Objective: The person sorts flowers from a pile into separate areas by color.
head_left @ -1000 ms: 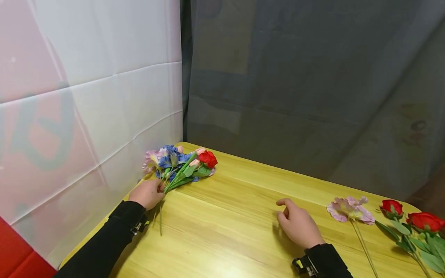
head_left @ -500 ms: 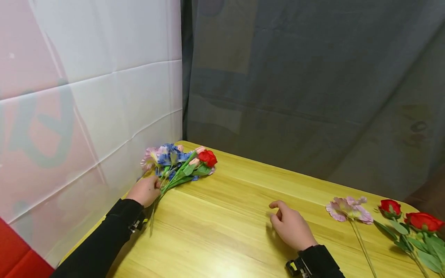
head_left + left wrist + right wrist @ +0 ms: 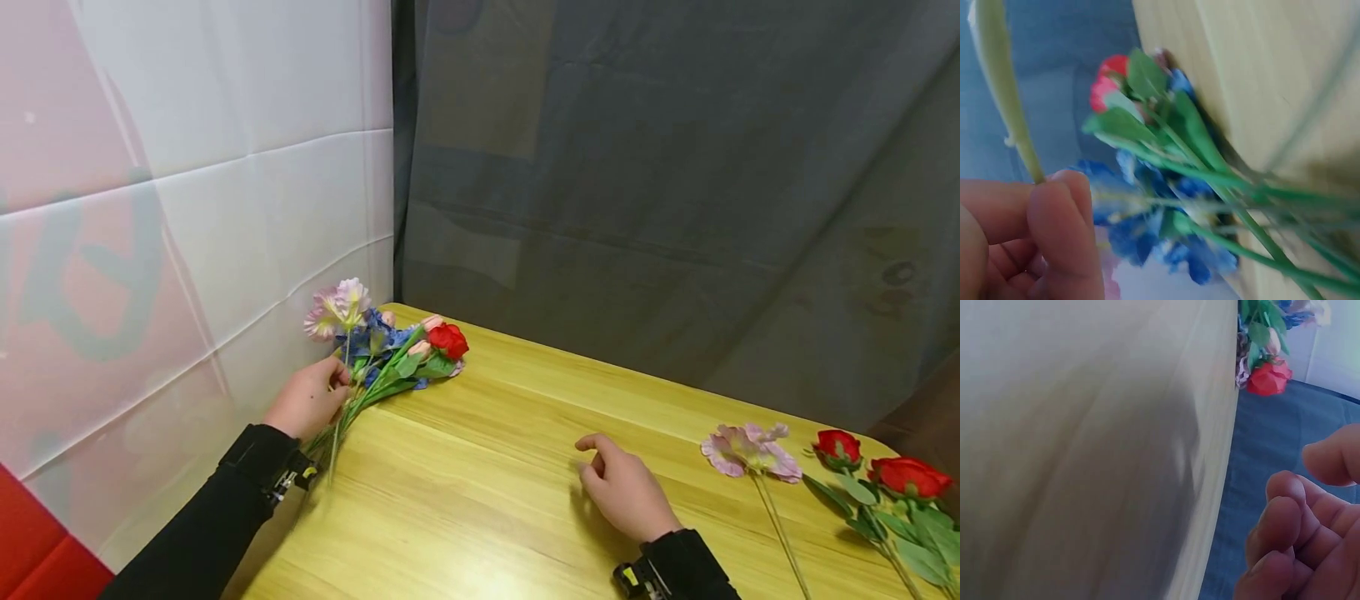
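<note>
At the table's left corner, my left hand pinches the stem of a pale pink artificial flower between thumb and fingers. The left wrist view shows this pale green stem rising from the fingertips. Under and beside it lies a bunch with blue flowers, pinkish tulips, a red rose and another pink flower. Over the middle of the table, my right hand holds nothing, its fingers loosely bent; the right wrist view shows a gap between thumb and fingertips.
On the right of the wooden table lie a single pink flower and two red roses with leafy stems. A white printed curtain borders the left side, a dark grey curtain the back.
My left hand has lifted one pink flower a little above the bunch, and its stem has come up with it. The right hand has shifted slightly left, still without anything in it.
</note>
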Action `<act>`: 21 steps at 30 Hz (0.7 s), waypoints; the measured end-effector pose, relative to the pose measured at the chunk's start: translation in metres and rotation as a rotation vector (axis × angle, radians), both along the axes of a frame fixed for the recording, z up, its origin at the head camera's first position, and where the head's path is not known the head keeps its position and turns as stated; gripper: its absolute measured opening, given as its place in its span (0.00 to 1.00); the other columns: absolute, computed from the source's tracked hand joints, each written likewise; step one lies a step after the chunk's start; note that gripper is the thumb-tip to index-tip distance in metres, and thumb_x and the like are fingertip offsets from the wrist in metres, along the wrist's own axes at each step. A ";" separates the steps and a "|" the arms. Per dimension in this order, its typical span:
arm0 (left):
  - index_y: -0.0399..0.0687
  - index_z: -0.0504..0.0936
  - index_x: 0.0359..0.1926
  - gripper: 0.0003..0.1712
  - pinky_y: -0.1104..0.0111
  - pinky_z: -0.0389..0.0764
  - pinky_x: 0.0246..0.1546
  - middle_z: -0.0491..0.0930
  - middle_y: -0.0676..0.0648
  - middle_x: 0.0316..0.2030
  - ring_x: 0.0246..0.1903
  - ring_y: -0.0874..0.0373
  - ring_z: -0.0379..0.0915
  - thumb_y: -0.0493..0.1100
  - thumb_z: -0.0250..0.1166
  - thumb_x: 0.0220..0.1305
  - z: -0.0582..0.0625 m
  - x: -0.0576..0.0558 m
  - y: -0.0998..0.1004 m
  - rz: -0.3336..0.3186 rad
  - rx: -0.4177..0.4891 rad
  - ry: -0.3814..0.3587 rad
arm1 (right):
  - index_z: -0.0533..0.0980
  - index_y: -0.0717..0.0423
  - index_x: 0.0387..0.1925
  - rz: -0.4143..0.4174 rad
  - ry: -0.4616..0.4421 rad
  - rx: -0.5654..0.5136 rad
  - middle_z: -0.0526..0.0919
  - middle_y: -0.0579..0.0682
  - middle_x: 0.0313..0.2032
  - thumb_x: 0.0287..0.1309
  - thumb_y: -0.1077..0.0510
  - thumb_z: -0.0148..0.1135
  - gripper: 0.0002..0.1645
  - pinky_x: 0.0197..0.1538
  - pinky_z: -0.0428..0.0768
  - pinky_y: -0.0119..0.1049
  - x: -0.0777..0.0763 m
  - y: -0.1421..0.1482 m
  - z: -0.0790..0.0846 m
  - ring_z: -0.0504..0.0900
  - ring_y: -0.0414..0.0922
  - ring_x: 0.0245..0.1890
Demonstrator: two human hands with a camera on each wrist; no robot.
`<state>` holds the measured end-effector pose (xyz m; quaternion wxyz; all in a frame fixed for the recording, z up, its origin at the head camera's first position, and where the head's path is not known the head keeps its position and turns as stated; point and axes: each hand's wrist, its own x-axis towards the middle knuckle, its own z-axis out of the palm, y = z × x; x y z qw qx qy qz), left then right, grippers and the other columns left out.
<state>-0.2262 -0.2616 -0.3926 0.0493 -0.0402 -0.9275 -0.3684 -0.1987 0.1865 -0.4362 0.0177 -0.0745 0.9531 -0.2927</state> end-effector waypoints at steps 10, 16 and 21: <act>0.42 0.75 0.45 0.06 0.63 0.79 0.25 0.76 0.43 0.32 0.23 0.55 0.76 0.34 0.63 0.71 0.010 0.004 0.051 -0.056 0.151 -0.017 | 0.77 0.52 0.57 0.016 0.007 -0.056 0.71 0.46 0.23 0.70 0.58 0.59 0.16 0.26 0.63 0.36 0.008 -0.006 0.004 0.65 0.43 0.18; 0.45 0.77 0.43 0.06 0.64 0.79 0.24 0.78 0.46 0.30 0.23 0.56 0.76 0.33 0.65 0.69 0.013 0.005 0.087 -0.140 0.164 0.008 | 0.77 0.50 0.56 0.016 0.025 -0.079 0.72 0.46 0.23 0.71 0.56 0.59 0.15 0.27 0.63 0.35 0.007 -0.009 0.004 0.65 0.42 0.18; 0.48 0.77 0.41 0.06 0.64 0.79 0.23 0.77 0.50 0.31 0.22 0.58 0.76 0.34 0.66 0.69 0.008 0.006 0.118 -0.197 0.186 0.003 | 0.78 0.51 0.55 0.014 0.023 -0.104 0.72 0.45 0.23 0.71 0.57 0.60 0.14 0.27 0.64 0.35 0.007 -0.011 0.003 0.66 0.42 0.18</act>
